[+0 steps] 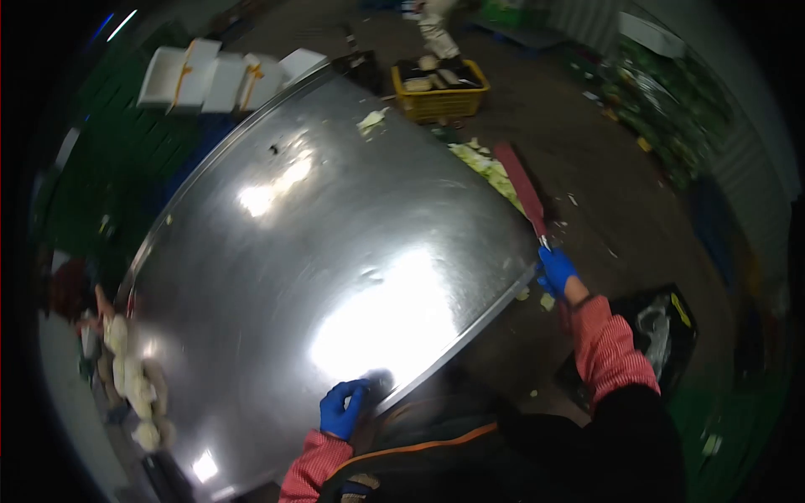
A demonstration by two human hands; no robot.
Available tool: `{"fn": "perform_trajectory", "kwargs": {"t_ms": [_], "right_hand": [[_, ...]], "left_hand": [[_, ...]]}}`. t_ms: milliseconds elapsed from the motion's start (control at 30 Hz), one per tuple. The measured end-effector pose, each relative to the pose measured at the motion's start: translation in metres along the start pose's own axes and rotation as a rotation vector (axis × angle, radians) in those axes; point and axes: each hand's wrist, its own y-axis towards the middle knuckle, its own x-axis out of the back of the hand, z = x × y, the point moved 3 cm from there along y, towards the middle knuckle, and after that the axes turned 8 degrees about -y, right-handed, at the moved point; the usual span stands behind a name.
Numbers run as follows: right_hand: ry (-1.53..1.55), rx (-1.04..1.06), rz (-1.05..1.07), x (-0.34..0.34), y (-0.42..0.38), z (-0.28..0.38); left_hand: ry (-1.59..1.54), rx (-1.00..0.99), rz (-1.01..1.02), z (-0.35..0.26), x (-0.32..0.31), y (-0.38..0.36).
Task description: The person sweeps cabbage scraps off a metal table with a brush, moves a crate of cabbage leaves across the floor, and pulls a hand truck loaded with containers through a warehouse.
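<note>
My right hand point(557, 272), in a blue glove, is closed round the handle of a long knife point(521, 184) with a flat, dull-red blade. The knife points away from me, just beyond the right edge of a shiny steel table point(243, 293). Low over the table's near edge is my left hand point(342, 408), also gloved in blue, its fingers curled together; what they hold, if anything, is hidden. Pale leaf scraps point(490, 172) lie in a heap beside the blade, and a leaf piece point(371, 121) rests on the table's far part.
Several pale cabbages point(134, 386) line the table's left side, near another person's hand point(104, 303). White foam boxes point(210, 80) stand behind the table. A yellow crate point(440, 92) and a black crate point(671, 327) sit on the floor, with leaf waste point(662, 101) along the right wall.
</note>
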Motion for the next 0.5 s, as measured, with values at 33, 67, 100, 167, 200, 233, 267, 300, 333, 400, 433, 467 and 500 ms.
{"fn": "perform_trajectory", "kwargs": {"t_ms": [33,67,100,167,200,233,267,300,333,400,433,467,500], "right_hand": [[-0.011,0.03,0.038,-0.012,-0.004,0.014],[-0.031,0.057,0.088,-0.028,-0.016,0.027],[-0.056,0.073,0.153,-0.048,-0.026,0.028],[-0.584,0.549,0.456,-0.108,-0.043,0.02],[-0.793,0.851,0.561,-0.135,-0.06,0.021],[-1.019,1.199,0.659,-0.165,-0.099,0.034],[-0.955,1.25,0.83,-0.193,-0.127,0.037],[-0.883,1.501,0.907,-0.215,-0.153,0.04],[-0.849,0.449,1.248,-0.23,-0.18,0.062],[-0.776,0.52,1.448,-0.271,-0.193,0.03],[-0.731,0.502,1.528,-0.287,-0.195,0.019],[-0.684,0.48,1.604,-0.298,-0.196,0.011],[-0.688,0.208,1.711,-0.295,-0.187,0.009]], "left_hand": [[0.029,-0.028,-0.045,-0.004,0.002,0.0],[0.059,-0.041,-0.099,-0.008,0.003,-0.004],[0.043,-0.043,-0.223,-0.019,0.009,-0.005],[0.015,-0.077,-0.467,-0.046,0.03,-0.005],[-0.031,-0.171,-0.567,-0.051,0.043,-0.008],[-0.141,-0.19,-0.675,-0.06,0.053,-0.013],[-0.132,-0.205,-0.754,-0.074,0.06,-0.019],[-0.115,-0.235,-0.816,-0.086,0.064,-0.025],[-0.096,-0.226,-0.857,-0.086,0.07,-0.033],[-0.099,-0.235,-0.91,-0.084,0.071,-0.044],[-0.106,-0.207,-0.913,-0.08,0.071,-0.048],[-0.114,-0.179,-0.913,-0.076,0.071,-0.05],[-0.126,-0.154,-0.908,-0.071,0.07,-0.051]]}}
